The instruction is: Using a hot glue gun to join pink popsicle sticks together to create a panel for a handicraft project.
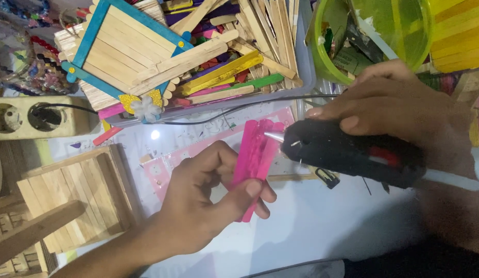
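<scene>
Clutter crowds the white bench (pixel 311 221): stick tray (pixel 301 77), power strip (pixel 38 118). Left hand (pixel 198 206) fingers pinch pink sticks (pixel 255 159); right hand (pixel 399 103) fingers wrap the black glue gun (pixel 353 152).

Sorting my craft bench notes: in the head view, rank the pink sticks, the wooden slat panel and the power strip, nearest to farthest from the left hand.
1. pink sticks, held in the left hand.
2. wooden slat panel, just left of it.
3. power strip, at the upper left edge.
</scene>
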